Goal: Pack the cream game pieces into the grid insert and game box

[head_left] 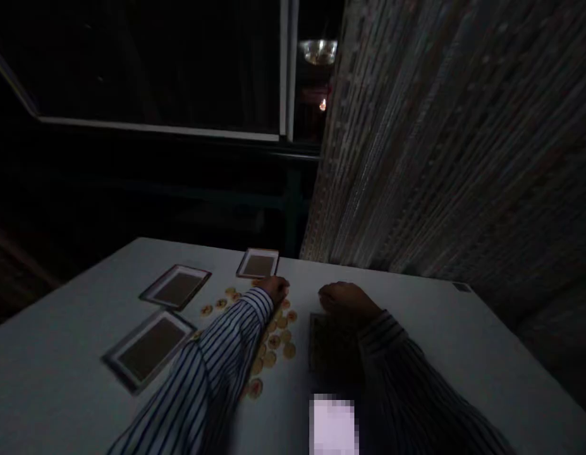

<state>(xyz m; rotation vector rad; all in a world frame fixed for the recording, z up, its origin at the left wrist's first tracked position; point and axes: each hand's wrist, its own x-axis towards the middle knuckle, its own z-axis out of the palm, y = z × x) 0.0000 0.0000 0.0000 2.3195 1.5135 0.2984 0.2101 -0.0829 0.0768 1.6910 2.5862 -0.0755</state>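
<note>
Round wooden discs [274, 342] with red and dark marks, like Chinese chess pieces, lie in a loose band on the white table [406, 354]. My left hand [275, 289] is at the far end of this band, its fingers curled together; what they hold, if anything, is hidden. To the right, my right hand [347, 299] has its fingers bent and pressed together over the far edge of a dark square thing [328, 347]. Whether anything is inside that grip cannot be made out in the dim light. My left sleeve covers some of the discs.
Three flat rectangular frames, a near one [153, 349], a middle one [176, 286] and a far one [258, 263], lie on the left and back. A bright pixelated patch [334, 424] sits at the bottom. Behind the table hang a string curtain [416, 139] and a dark window [155, 63].
</note>
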